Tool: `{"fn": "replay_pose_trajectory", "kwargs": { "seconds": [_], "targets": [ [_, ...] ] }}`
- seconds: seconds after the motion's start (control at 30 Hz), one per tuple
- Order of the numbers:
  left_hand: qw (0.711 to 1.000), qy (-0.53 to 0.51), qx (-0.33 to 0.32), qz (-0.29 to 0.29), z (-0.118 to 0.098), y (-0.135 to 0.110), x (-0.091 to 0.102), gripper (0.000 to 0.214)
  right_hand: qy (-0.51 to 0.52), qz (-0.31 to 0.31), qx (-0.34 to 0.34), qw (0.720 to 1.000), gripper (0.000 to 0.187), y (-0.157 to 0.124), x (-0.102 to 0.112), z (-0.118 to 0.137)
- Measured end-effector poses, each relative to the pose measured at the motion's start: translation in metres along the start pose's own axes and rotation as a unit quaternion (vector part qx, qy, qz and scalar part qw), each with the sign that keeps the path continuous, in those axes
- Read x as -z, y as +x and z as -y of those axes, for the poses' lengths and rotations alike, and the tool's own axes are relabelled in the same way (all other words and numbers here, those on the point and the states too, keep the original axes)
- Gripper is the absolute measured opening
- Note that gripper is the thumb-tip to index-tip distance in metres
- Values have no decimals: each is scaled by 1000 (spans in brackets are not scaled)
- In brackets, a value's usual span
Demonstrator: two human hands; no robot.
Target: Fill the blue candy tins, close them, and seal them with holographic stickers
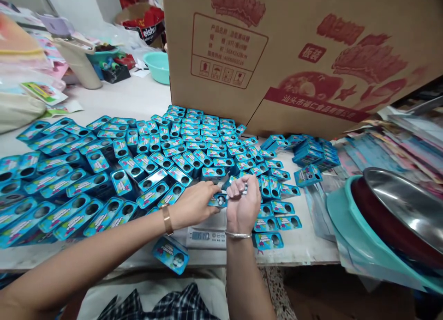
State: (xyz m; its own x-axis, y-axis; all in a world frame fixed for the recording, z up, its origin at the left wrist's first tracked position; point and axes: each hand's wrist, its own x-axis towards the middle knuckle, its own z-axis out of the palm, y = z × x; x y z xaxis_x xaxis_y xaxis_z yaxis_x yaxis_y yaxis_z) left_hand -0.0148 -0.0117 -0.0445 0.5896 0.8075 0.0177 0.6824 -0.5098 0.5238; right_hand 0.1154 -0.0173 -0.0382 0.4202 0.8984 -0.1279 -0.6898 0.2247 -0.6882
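Note:
My left hand (194, 203) grips a small blue box (218, 200) at its left end, above a white digital scale (206, 236). My right hand (243, 204) is closed in a fist just right of that box, with small white pieces showing between its fingers (238, 191). Both wrists wear bracelets. Several flat blue boxes with round windows (104, 172) cover the table to the left and behind my hands. Another blue box (171, 254) lies at the table's front edge under my left forearm.
A large brown cardboard carton (294, 57) stands behind the boxes. To the right, a metal bowl (404, 204) sits in stacked teal basins (346, 218). A teal bowl (157, 66) and clutter lie at the back left. Printed sheets (408, 140) are piled at the right.

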Motion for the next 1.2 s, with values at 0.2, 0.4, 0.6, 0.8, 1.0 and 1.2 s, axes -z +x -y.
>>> {"fn": "replay_pose_trajectory", "kwargs": {
  "seconds": [0.2, 0.4, 0.6, 0.8, 1.0, 1.2],
  "targets": [
    [1000, -5, 0, 13, 0, -3, 4, 53, 167, -2, -150, 974, 29, 9, 12, 20],
    [998, -48, -19, -47, 12, -29, 40, 62, 241, 60, -145, 958, 26, 2, 43, 65],
    [991, -76, 58, -99, 23, -55, 68, 56, 258, 35, -119, 958, 25, -16, 69, 85],
    [992, -58, 53, -98, 17, -53, 57, 55, 272, 16, -140, 952, 30, -26, 69, 83],
    [997, -20, 10, -68, 12, -41, 34, 57, 274, -11, -168, 947, 28, -34, 61, 71],
    [999, 14, 32, -17, 7, -23, 5, 51, 243, -119, -195, 943, 20, -37, 47, 39]
  ]
}}
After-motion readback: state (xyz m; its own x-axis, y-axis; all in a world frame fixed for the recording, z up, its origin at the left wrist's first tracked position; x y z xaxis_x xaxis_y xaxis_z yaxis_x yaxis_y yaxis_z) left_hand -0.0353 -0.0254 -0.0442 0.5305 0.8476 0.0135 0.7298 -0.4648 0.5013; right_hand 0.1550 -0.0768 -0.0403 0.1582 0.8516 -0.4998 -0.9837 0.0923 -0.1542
